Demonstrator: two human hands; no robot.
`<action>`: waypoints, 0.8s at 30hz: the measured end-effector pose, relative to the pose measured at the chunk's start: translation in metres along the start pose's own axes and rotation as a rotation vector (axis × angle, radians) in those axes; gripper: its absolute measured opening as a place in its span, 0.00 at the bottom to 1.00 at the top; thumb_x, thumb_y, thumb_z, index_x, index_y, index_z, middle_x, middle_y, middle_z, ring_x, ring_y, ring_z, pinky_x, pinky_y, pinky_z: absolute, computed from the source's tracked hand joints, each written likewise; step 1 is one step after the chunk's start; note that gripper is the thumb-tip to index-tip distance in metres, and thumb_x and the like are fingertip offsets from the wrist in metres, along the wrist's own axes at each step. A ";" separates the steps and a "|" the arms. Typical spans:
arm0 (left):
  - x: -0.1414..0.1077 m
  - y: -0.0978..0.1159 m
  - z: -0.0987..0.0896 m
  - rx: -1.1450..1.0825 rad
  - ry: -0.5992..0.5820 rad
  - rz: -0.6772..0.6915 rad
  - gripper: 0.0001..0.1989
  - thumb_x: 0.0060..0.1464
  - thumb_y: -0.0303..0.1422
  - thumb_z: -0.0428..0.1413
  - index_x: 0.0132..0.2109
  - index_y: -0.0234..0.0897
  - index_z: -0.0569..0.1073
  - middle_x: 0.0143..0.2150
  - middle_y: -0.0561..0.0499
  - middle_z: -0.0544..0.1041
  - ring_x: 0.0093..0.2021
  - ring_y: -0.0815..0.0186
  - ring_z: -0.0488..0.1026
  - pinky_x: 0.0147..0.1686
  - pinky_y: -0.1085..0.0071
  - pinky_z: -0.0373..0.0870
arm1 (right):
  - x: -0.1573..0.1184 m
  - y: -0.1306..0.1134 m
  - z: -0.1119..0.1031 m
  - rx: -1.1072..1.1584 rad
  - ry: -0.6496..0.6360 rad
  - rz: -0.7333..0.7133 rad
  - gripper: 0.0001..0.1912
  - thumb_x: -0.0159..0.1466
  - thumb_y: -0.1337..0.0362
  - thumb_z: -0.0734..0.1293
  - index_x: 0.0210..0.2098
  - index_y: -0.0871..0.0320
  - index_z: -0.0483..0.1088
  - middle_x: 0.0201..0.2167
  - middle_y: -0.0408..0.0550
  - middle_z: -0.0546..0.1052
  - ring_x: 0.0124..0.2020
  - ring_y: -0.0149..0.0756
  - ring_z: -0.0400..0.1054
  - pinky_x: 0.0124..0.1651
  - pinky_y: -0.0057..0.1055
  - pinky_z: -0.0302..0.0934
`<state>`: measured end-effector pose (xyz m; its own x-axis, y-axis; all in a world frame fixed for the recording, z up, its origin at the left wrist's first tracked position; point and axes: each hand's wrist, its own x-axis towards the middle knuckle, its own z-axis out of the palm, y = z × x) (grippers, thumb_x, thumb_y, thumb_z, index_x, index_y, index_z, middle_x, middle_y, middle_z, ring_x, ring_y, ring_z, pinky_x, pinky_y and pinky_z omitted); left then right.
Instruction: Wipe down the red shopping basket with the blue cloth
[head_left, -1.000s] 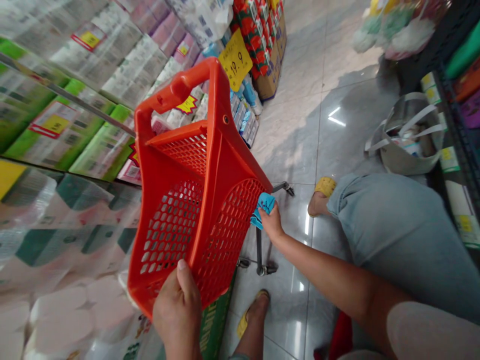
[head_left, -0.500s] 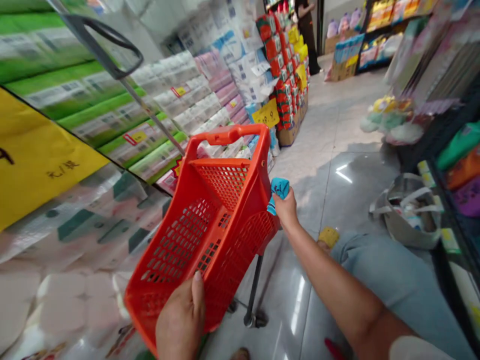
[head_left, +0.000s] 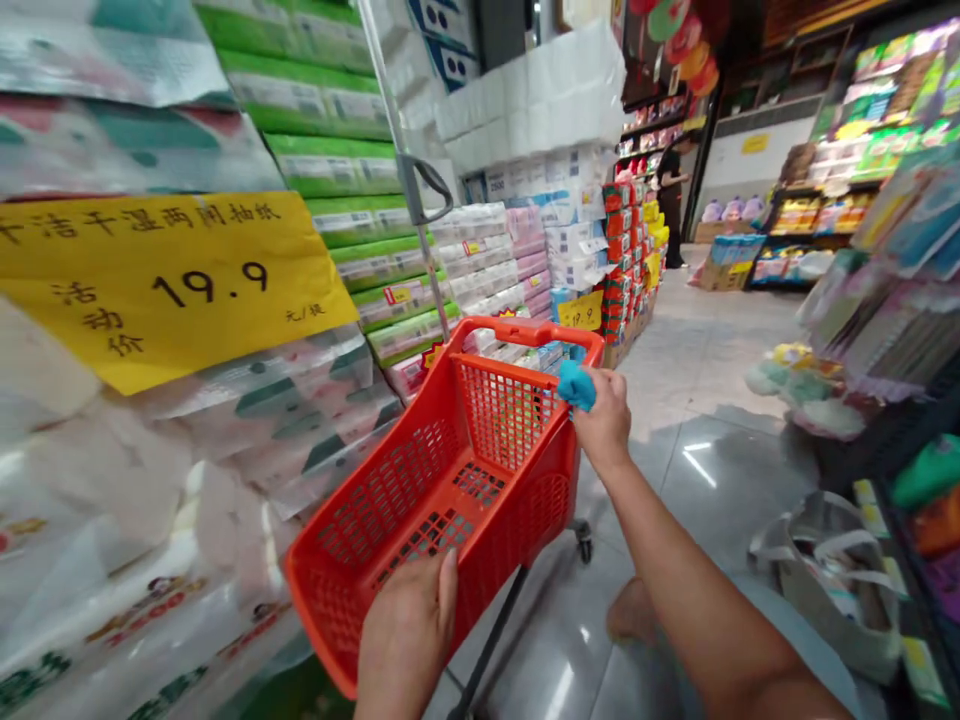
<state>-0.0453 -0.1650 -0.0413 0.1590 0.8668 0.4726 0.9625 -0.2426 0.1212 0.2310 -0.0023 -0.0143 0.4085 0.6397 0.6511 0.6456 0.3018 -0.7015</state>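
Observation:
A red plastic shopping cart (head_left: 525, 530) with grid-like openings in its walls stands at the centre. My left hand (head_left: 405, 640) grips the near side rim of it, thumb on top and the other fingers hidden from sight. In my right hand (head_left: 606, 420) is a bunched blue cloth (head_left: 576, 386), closed in the fingers and held against the side rim close to the handle end. Nothing lies inside the cart's basket.
Stacked tissue packs (head_left: 337, 205) line the left, with a yellow price sign (head_left: 217, 285) in front. A metal pole (head_left: 390, 90) rises behind the cart. On the right, a grey tote bag (head_left: 840, 590) sits by the shelf. A person in black (head_left: 671, 195) stands far back.
My right hand has moved the blue cloth from the cart's outer side up to its rim. My left hand stays on the near rim. The view has tilted up and left.

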 end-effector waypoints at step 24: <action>-0.102 -0.031 -0.045 -0.146 -0.138 0.035 0.10 0.67 0.36 0.50 0.40 0.38 0.73 0.41 0.50 0.77 0.50 0.61 0.74 0.69 0.43 0.56 | -0.082 -0.113 -0.046 -0.582 -1.026 -0.405 0.22 0.59 0.74 0.61 0.51 0.55 0.72 0.48 0.49 0.75 0.49 0.40 0.69 0.45 0.30 0.59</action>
<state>-0.1016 -0.2655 -0.0543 0.2302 0.9057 0.3559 0.9153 -0.3258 0.2369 0.1543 -0.1212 0.0249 -0.4094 0.9088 0.0801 0.9039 0.4159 -0.1000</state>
